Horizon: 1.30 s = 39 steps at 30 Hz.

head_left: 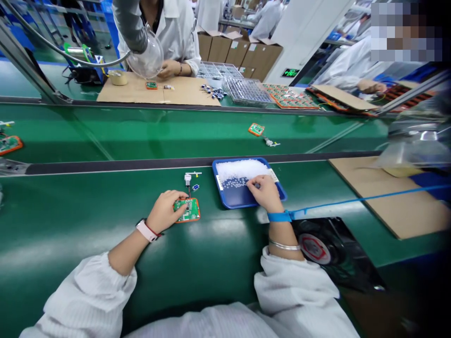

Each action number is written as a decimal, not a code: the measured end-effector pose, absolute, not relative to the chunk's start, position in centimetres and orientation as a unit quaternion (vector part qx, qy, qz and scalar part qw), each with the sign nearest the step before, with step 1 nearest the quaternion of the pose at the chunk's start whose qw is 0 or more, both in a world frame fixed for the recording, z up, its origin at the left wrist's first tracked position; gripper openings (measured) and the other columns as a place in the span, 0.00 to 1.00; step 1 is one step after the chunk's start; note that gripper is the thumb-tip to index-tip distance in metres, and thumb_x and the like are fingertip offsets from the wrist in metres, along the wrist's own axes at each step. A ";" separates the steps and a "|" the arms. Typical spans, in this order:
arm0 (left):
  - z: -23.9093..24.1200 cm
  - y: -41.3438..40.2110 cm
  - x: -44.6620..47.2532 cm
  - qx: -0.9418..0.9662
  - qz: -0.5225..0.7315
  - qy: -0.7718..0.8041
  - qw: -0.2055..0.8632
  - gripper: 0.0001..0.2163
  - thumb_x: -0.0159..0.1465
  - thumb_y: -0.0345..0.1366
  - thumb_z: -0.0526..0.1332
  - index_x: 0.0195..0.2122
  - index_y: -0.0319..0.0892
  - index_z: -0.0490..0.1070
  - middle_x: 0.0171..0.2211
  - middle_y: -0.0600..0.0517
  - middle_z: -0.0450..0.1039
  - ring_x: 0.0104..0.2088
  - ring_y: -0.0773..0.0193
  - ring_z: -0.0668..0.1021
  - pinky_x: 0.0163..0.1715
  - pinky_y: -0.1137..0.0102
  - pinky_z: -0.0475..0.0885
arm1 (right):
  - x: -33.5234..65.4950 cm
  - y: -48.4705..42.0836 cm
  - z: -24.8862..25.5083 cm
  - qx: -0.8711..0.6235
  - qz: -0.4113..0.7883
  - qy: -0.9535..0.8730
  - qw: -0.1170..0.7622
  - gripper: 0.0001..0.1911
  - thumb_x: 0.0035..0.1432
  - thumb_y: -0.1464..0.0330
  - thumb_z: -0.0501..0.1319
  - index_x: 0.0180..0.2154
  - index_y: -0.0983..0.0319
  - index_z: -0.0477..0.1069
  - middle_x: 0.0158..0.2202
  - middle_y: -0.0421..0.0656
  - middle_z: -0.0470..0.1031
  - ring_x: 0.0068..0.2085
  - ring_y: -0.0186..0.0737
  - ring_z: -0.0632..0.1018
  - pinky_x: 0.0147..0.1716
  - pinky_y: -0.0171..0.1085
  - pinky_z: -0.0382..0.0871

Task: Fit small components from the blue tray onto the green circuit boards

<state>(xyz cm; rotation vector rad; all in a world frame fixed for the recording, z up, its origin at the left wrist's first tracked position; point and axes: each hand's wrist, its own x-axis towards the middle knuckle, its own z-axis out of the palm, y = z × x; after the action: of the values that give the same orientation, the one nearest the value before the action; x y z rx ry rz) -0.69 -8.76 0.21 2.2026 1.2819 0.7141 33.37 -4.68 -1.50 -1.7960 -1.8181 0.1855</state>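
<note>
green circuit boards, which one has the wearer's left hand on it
The orange-edged board just left of the blue tray: the left hand touches it, while the others lie beyond the dark rail.

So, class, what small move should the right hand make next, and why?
Probably lift the right hand from the tray toward the board: its fingertips are drawn together by the white bits, perhaps pinching one, though that's too small to tell, while the left hand rests on the board.
</note>
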 end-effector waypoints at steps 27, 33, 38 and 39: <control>0.6 -8.6 -0.2 0.762 0.319 0.471 0.308 0.04 0.57 0.29 0.61 0.26 0.41 0.74 0.32 0.52 0.75 0.35 0.63 0.75 0.38 0.67 0.68 | 16.9 -8.9 -0.2 -0.413 0.328 -0.764 0.372 0.07 0.57 0.73 0.53 0.27 0.60 0.63 0.36 0.45 0.64 0.42 0.40 0.68 0.43 0.42 0.65; 1.3 -7.7 0.0 0.737 0.266 0.515 0.348 0.05 0.54 0.28 0.60 0.23 0.41 0.74 0.30 0.52 0.76 0.33 0.63 0.76 0.37 0.68 0.69 | 16.5 -8.7 -0.5 -0.442 0.336 -0.751 0.357 0.08 0.56 0.73 0.53 0.25 0.61 0.63 0.33 0.44 0.63 0.38 0.39 0.68 0.37 0.40 0.65; 1.2 -8.2 -0.7 0.756 0.274 0.510 0.306 0.06 0.54 0.34 0.64 0.32 0.40 0.74 0.34 0.49 0.74 0.35 0.61 0.75 0.37 0.67 0.70 | 16.8 -8.7 -0.5 -0.451 0.357 -0.739 0.351 0.07 0.55 0.73 0.54 0.25 0.61 0.65 0.32 0.43 0.64 0.36 0.37 0.69 0.33 0.37 0.65; 1.0 -8.6 -0.9 0.776 0.272 0.492 0.287 0.14 0.53 0.39 0.66 0.39 0.40 0.72 0.38 0.47 0.74 0.40 0.58 0.75 0.40 0.65 0.69 | 16.9 -8.7 -0.5 -0.450 0.360 -0.732 0.362 0.07 0.55 0.72 0.54 0.25 0.61 0.65 0.33 0.43 0.64 0.36 0.37 0.69 0.34 0.37 0.65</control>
<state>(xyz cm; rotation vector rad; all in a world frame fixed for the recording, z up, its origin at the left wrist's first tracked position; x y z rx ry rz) -0.94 -8.58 1.05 2.0725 1.3153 0.7261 16.87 -8.72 -0.48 -1.1600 -1.8856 0.9268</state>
